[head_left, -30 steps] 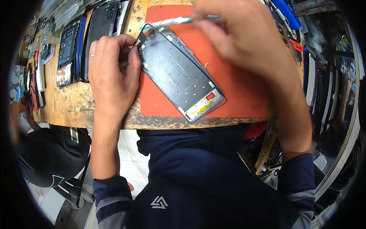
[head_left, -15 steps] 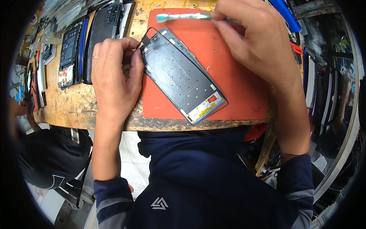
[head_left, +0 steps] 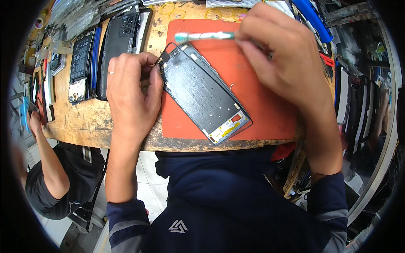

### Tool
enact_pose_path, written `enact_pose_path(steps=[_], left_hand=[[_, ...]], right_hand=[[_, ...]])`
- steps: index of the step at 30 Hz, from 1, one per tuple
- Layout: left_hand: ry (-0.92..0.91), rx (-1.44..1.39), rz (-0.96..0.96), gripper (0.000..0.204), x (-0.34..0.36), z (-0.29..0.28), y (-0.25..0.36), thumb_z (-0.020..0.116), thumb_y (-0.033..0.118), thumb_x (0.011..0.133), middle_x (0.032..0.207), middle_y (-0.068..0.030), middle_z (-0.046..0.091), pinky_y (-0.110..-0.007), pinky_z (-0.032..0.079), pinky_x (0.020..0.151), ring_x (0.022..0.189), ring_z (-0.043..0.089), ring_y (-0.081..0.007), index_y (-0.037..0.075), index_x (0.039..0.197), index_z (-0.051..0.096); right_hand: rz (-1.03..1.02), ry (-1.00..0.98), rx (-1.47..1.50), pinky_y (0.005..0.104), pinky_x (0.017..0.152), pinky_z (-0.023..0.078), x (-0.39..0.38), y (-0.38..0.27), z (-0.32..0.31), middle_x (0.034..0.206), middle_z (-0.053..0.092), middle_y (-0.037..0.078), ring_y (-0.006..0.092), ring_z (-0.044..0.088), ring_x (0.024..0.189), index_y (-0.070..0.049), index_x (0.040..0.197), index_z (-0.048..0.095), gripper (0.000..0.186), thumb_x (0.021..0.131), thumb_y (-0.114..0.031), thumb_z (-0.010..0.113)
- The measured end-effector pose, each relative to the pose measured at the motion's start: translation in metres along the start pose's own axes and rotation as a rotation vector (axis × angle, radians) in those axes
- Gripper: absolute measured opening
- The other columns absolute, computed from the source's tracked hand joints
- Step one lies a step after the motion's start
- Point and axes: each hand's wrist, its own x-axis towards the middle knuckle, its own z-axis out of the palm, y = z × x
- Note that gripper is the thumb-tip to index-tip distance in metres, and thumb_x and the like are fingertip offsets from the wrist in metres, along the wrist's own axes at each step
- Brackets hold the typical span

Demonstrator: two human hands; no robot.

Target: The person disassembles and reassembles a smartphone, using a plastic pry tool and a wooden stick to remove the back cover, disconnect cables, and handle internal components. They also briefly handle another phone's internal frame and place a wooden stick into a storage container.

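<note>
A black phone frame (head_left: 198,90) lies tilted on an orange mat (head_left: 270,109), its lower corner over the table's front edge. Along its lower end runs a pale strip with yellow marks and a cutout. A thin black rim overlaps the frame slightly askew. My left hand (head_left: 135,84) pinches the upper left edge of these parts between thumb and fingers. Above the frame's top end, my right hand (head_left: 278,55) grips the handle of a small brush (head_left: 206,37) with pale green bristles. The brush head is blurred and looks just above the frame's top corner; contact I cannot tell.
Left of the mat lie an opened phone with its battery showing (head_left: 82,59) and a dark phone back (head_left: 120,46). Clear plastic sleeves (head_left: 76,19) are piled behind. A blue cylinder (head_left: 312,19) stands at the far right. Another person's arm (head_left: 50,164) shows at left.
The whole view has shifted, so the bench sits lower in it. The brush has come down nearer the frame's top end. At left, the other person's arm has come further into view.
</note>
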Motion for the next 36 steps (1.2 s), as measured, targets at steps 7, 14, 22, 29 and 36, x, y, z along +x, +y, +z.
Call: enact_pose_path(steps=[7,14,22,29,36], left_hand=[[-0.016,-0.018,0.006,0.029,0.002,-0.002,0.002,0.077,-0.011,0.080,0.092,-0.0133,0.064,-0.044,0.048,0.077,0.084,0.060,-0.0343,0.003,0.102,0.064],[-0.063,-0.021,-0.003,0.029,0.005,-0.006,0.005,0.076,-0.011,0.079,0.093,-0.0130,0.065,-0.044,0.047,0.077,0.084,0.060,-0.0343,0.003,0.102,0.064],[-0.155,-0.037,-0.065,0.033,0.006,-0.013,0.007,0.077,-0.011,0.075,0.093,-0.0120,0.065,-0.043,0.046,0.078,0.084,0.063,-0.0329,0.004,0.103,0.066],[-0.206,-0.048,-0.105,0.031,0.004,-0.016,0.006,0.079,-0.006,0.078,0.094,-0.0092,0.066,-0.044,0.049,0.081,0.085,0.062,-0.0312,0.006,0.104,0.067],[-0.224,-0.058,-0.113,0.022,0.006,-0.019,0.006,0.084,0.014,0.090,0.092,-0.0101,0.065,-0.043,0.048,0.081,0.085,0.061,-0.0311,0.005,0.102,0.068]], right_hand=[[0.016,-0.059,-0.046,0.0404,0.066,0.052,0.003,0.005,-0.002,0.093,0.065,0.010,0.0334,0.067,0.075,-0.004,0.094,0.067,0.011,0.088,0.001,0.075],[0.088,-0.081,0.031,0.0390,0.066,0.054,0.006,0.010,-0.003,0.094,0.066,0.011,0.0324,0.069,0.077,-0.003,0.093,0.068,0.011,0.087,0.003,0.075],[0.246,0.006,0.119,0.0356,0.060,0.052,0.006,0.014,-0.013,0.090,0.066,0.012,0.0260,0.068,0.070,-0.001,0.091,0.070,0.017,0.080,0.007,0.081],[0.306,-0.303,0.264,0.0379,0.061,0.052,0.000,0.009,-0.009,0.091,0.068,0.011,0.0270,0.069,0.072,-0.001,0.094,0.075,0.014,0.082,0.002,0.081],[0.457,-0.503,0.628,0.0415,0.063,0.052,0.003,-0.007,-0.006,0.088,0.068,0.014,0.0331,0.069,0.074,-0.002,0.097,0.069,0.007,0.093,0.000,0.074]])
